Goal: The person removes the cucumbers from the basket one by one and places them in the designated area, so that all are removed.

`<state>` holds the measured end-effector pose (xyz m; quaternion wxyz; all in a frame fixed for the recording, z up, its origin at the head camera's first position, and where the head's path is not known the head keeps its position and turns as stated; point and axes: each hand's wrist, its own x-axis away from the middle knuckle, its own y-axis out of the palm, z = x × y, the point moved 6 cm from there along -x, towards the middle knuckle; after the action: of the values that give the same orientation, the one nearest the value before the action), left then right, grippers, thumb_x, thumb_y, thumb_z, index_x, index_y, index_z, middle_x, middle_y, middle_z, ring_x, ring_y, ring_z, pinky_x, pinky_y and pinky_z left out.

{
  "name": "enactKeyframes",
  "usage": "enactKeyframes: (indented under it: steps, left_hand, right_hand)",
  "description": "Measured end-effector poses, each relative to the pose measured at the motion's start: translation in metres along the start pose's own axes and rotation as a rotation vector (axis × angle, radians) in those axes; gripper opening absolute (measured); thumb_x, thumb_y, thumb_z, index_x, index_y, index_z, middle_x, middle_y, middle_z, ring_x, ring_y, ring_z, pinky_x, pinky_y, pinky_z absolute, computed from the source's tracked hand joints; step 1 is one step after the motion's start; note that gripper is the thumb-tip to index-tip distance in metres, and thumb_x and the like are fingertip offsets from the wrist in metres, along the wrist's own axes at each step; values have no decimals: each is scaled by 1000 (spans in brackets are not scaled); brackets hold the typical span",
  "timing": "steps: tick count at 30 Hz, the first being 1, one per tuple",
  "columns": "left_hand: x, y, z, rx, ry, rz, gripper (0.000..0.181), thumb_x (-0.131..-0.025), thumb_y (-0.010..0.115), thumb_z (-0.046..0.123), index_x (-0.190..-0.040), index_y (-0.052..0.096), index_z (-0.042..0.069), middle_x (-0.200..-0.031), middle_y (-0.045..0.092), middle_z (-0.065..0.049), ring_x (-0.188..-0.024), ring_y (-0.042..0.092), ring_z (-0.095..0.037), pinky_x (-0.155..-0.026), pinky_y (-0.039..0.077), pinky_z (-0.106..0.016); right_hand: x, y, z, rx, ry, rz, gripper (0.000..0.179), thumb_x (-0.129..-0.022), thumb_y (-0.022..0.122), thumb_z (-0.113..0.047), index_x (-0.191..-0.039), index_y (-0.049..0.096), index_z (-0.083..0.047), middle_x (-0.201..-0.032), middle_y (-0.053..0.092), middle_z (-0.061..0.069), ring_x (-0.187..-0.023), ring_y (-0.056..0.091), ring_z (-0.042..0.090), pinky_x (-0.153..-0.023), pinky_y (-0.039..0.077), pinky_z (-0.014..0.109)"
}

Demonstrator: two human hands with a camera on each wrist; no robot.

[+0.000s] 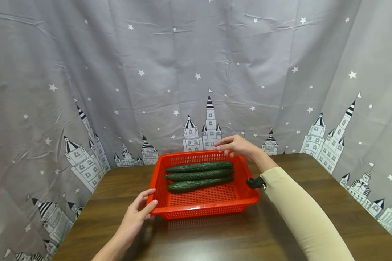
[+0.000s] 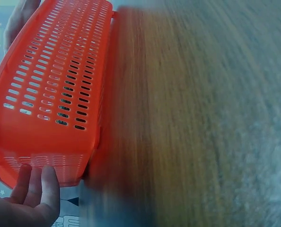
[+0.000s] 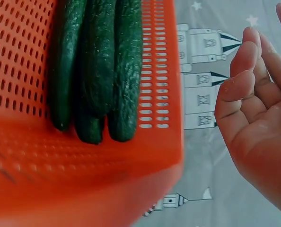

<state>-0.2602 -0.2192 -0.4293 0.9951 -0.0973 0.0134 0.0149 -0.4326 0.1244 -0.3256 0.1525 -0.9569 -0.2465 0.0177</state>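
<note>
A red perforated plastic basket (image 1: 202, 211) sits on the table with several dark green cucumbers (image 1: 199, 175) lying side by side towards its back. The right wrist view shows one cucumber (image 3: 99, 61) stacked on top of the others. At the basket's front left corner my left hand (image 1: 134, 214) grips the rim. Its fingers (image 2: 29, 187) press against the basket's outer side in the left wrist view. My right hand (image 1: 238, 146) hovers by the back right rim, fingers loosely bent and holding nothing. In the right wrist view it is apart from the basket.
The brown wooden table (image 1: 117, 195) extends around the basket on both sides and in front. A grey curtain (image 1: 196, 72) with castles and stars hangs close behind the basket and along the sides. A black wristband (image 1: 255, 182) is on my right wrist, at the sleeve's cuff.
</note>
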Motion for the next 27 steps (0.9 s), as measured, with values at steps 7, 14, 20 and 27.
enactKeyframes:
  steps: [7, 14, 20, 27]
  left_hand:
    - [0, 1, 0, 1, -6, -4, 44, -100, 63, 19, -142, 51, 16, -125, 57, -20, -94, 62, -16, -78, 57, -38]
    - [0, -1, 1, -24, 8, 6, 43, -99, 65, 19, -140, 53, 15, -125, 58, -20, -95, 61, -15, -77, 57, -35]
    - [0, 0, -2, -30, 11, 4, 43, -99, 64, 19, -140, 53, 15, -123, 58, -20, -94, 60, -16, -76, 57, -35]
    - [0, -1, -4, -20, 17, 16, 42, -99, 65, 20, -139, 53, 16, -122, 59, -19, -95, 61, -16, -76, 56, -35]
  right_hand:
    - [-18, 9, 10, -50, 55, 7, 34, -93, 72, -12, -126, 69, -5, -105, 66, 9, -66, 51, 13, -56, 43, 23]
    - [-32, 19, 21, -69, 104, 17, 37, -91, 74, -12, -126, 69, -2, -98, 64, 11, -65, 46, 16, -55, 38, 24]
    - [-40, 29, 34, -5, 143, -23, 41, -91, 74, -15, -130, 66, -2, -79, 61, 5, -62, 47, 15, -54, 37, 26]
    - [-46, 35, 45, -8, 197, -13, 45, -89, 76, -20, -129, 67, -3, -60, 43, -1, -55, 38, 12, -51, 28, 26]
